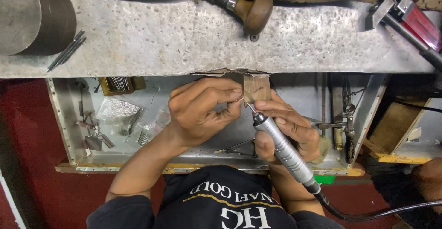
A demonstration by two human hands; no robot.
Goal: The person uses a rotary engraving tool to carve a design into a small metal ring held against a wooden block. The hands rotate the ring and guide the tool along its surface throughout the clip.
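Note:
My left hand (202, 109) is curled with thumb and fingertips pinched on a very small piece, held against a small wooden peg (256, 88) that juts from the bench edge. The piece itself is too small to make out. My right hand (287, 130) grips a slim silver rotary handpiece (282, 148) like a pen. Its thin bit points up and left, meeting the left fingertips at the peg. A black flexible cable (368, 214) runs from the handpiece's rear off to the right.
A pitted grey bench top (184, 40) spans the upper view, carrying a dark round block (32, 15), thin rods (66, 49), a wooden-handled tool (251, 10) and a red-handled tool (414, 24). Below it, a metal tray drawer (69, 127) holds foil packets, bits, pliers and files.

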